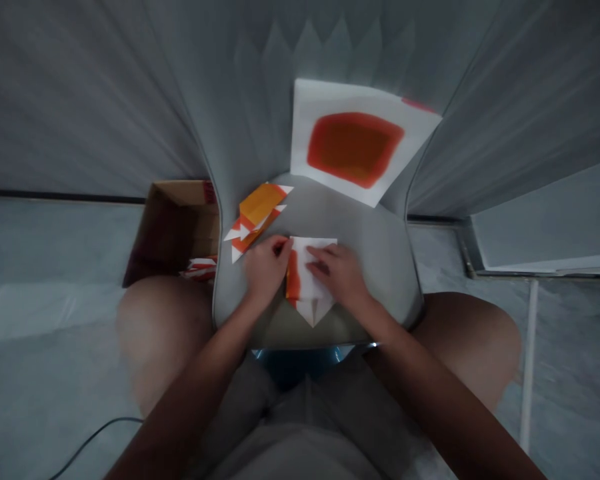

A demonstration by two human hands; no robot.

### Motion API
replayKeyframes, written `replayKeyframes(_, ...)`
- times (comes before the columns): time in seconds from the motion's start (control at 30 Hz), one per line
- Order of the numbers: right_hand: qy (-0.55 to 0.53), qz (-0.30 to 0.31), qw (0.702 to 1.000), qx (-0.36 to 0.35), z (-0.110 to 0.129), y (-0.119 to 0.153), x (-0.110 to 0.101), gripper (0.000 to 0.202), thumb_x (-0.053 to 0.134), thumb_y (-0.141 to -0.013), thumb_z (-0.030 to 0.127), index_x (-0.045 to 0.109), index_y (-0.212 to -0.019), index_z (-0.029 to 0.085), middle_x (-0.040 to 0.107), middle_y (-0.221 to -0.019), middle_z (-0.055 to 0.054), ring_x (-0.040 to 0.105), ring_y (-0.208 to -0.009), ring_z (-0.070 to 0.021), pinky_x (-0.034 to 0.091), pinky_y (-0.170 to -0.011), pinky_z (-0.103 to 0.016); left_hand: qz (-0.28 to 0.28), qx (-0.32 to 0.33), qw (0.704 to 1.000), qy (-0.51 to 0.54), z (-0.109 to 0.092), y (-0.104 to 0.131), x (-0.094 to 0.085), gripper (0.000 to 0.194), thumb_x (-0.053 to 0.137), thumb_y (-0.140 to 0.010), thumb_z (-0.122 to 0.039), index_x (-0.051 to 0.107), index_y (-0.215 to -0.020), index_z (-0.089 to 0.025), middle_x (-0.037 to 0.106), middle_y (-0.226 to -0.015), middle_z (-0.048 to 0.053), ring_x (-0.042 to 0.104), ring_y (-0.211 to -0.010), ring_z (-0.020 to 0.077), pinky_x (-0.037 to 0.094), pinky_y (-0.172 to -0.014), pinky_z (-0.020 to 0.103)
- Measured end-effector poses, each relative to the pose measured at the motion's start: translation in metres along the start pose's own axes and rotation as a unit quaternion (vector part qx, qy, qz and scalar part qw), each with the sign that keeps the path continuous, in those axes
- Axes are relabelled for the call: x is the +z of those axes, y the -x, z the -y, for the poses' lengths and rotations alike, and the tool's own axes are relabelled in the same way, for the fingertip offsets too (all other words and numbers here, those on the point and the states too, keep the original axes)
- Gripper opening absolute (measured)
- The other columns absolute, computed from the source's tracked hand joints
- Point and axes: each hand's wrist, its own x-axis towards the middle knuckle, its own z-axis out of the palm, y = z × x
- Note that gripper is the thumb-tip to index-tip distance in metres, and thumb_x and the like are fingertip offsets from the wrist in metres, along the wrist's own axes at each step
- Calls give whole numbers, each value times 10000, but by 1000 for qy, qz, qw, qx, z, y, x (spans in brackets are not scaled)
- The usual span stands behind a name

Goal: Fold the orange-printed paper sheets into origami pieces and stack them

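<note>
A partly folded sheet of white and orange-red paper point(303, 283) lies on the grey chair seat between my hands, a pointed flap toward me. My left hand point(267, 267) is closed, thumb and fingertips pinching the paper's far left corner. Resting on the paper's right half, my right hand point(341, 272) has its fingers stretched out and slightly apart. Just beyond my left hand sit folded orange, red and white paper pieces point(260, 207), partly overlapping one another.
A white sheet with a large orange-red patch point(355, 150) leans against the grey chair back point(205, 73). An open cardboard box point(160, 230) stands on the floor at the left, with folded paper point(200, 267) inside. A dark cable point(97, 437) runs across the floor.
</note>
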Motion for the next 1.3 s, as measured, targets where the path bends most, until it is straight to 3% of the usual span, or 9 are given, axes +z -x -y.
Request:
replayKeyframes(0.1, 8, -1, 1000, 2, 1, 0, 0, 357, 631, -1003, 335, 734, -1327, 228, 718, -1046, -112, 647, -952, -264, 491, -879, -404, -2, 19, 999, 27, 5, 4, -2, 266, 619, -990, -464, 782, -986, -254, 806, -881, 35, 736, -779, 219, 497, -700, 330)
replayKeyframes(0.23, 11, -1, 1000, 0, 2, 0, -1, 356, 619, -1007, 338, 728, -1331, 236, 709, -1012, -107, 638, -958, -269, 485, -877, -405, 37, 63, 995, 71, 11, 12, -6, 212, 695, -949, -388, 766, -1097, -254, 807, -934, 27, 742, -821, 209, 550, -774, 337)
replayKeyframes(0.47, 4, 6, 1000, 6, 4, 0, -5, 363, 628, -1002, 330, 721, -1331, 208, 711, -1026, -115, 641, -991, -274, 476, -899, -398, 20, 143, 987, 76, 12, 21, -4, 227, 631, -1003, -310, 776, -1175, -280, 792, -1185, 32, 737, -1076, 223, 551, -968, 390)
replayKeyframes(0.73, 2, 5, 1000, 11, 4, 0, -5, 351, 640, -993, 321, 722, -1316, 212, 725, -1004, -100, 650, -942, -261, 474, -863, -384, -3, 76, 994, 73, 8, 10, 4, 229, 623, -1012, -386, 797, -1102, -268, 823, -1030, 16, 767, -890, 210, 571, -823, 347)
replayKeyframes(0.97, -11, 3, 1000, 6, 3, 0, -6, 350, 652, -982, 309, 723, -1312, 216, 735, -1061, -105, 661, -978, -260, 486, -885, -381, 10, 158, 984, 82, 13, 13, 4, 236, 618, -1010, -255, 791, -1161, -307, 782, -1234, 9, 739, -1115, 214, 566, -1007, 406)
replayKeyframes(1.3, -66, 1, 996, 63, 3, -5, -10, 318, 607, -987, 272, 717, -1279, 208, 785, -993, -76, 699, -869, -234, 494, -790, -346, 61, 227, 969, 82, 20, 12, 3, 215, 650, -989, -228, 812, -1097, -319, 774, -1254, 13, 741, -1098, 204, 578, -993, 407)
